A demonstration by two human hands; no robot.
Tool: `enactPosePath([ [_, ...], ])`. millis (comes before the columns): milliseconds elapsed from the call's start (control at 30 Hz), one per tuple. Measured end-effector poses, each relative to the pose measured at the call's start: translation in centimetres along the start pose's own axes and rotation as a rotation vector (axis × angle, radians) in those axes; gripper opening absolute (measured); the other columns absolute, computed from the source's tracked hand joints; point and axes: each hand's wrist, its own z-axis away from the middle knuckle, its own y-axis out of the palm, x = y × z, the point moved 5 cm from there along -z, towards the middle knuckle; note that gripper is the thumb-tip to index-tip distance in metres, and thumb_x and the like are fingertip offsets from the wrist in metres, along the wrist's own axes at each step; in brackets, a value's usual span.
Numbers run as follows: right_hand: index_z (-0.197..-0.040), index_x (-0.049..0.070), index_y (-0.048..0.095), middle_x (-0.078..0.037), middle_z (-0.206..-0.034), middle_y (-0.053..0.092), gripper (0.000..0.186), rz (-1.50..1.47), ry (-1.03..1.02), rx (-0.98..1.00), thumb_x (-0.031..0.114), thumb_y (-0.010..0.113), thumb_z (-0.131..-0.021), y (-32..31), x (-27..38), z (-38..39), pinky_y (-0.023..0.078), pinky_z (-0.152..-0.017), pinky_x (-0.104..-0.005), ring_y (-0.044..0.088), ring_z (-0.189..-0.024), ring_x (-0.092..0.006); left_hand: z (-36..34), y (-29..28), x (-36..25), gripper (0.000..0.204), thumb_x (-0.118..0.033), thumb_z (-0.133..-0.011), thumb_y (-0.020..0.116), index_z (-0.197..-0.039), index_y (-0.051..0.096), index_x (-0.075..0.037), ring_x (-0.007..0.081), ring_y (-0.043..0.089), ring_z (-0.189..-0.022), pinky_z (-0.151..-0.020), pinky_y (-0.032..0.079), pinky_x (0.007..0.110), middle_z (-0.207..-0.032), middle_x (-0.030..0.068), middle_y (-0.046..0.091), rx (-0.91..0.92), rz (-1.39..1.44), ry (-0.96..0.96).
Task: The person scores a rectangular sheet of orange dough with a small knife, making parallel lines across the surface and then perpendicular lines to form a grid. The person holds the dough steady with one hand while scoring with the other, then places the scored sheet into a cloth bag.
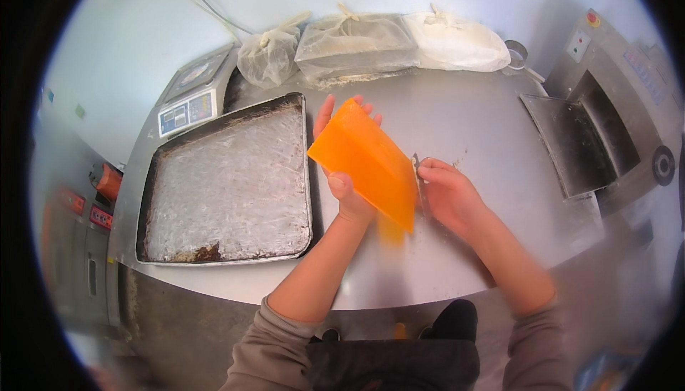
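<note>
My left hand (pixel 351 195) holds an orange plastic dough scraper (pixel 367 159) tilted above the steel table. Its thumb lies on the near side, and some fingertips show past the upper edge. Close to the scraper's right edge, my right hand (pixel 454 195) pinches a thin, dark metal piece (pixel 417 166), seen nearly edge-on. Its exact kind is unclear, and whether it touches the scraper cannot be made out. To the left of my left hand lies a large worn baking tray (pixel 228 184) with a dark rim and a brown burnt patch at its near edge.
A digital scale (pixel 187 114) stands behind the tray. Along the wall sit tied plastic bags (pixel 267 59), a bagged box (pixel 357 43) and a white bag (pixel 457 41), with a metal ring (pixel 515 54) beside them. A steel machine (pixel 599 116) occupies the table's right end.
</note>
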Motion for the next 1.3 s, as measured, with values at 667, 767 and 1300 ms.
enactPosePath([
  [667,-0.092,0.004,0.070,0.003,-0.103,0.071,0.014,0.845,-0.478,-0.100,0.010,0.078,-0.102,-4.9,10.7,-3.7,0.052,-0.091,-0.0310,0.063,-0.094,-0.0093,-1.3,-3.0,3.1,0.041,-0.021,-0.112,0.073,-0.143,0.073,0.006,0.0161,0.079,-0.098,-0.087,0.063,0.032,-0.109,0.0118,0.084,0.012,-0.454,-0.600],
  [767,-0.092,0.002,0.070,-0.001,-0.111,0.073,0.013,0.949,-0.685,-0.197,0.008,0.078,-0.101,-3.6,10.2,-3.2,0.052,-0.094,-0.0330,0.068,-0.097,-0.0164,-1.1,-3.3,3.4,0.034,-0.021,-0.112,0.075,-0.132,0.079,0.007,0.0138,0.077,-0.093,-0.085,0.062,0.030,-0.105,0.0089,0.083,-0.027,-0.513,-0.588],
  [1300,-0.107,0.001,0.081,-0.011,-0.093,0.073,0.019,1.291,-1.084,-0.106,-0.010,0.081,-0.091,4.6,4.3,0.5,0.058,-0.071,-0.0374,0.070,-0.084,-0.0284,-0.2,-3.4,3.5,0.045,-0.031,-0.120,0.067,-0.146,0.074,0.004,0.0198,0.080,-0.112,-0.098,0.067,0.039,-0.129,0.0125,0.081,-0.198,-0.344,-0.591],
])
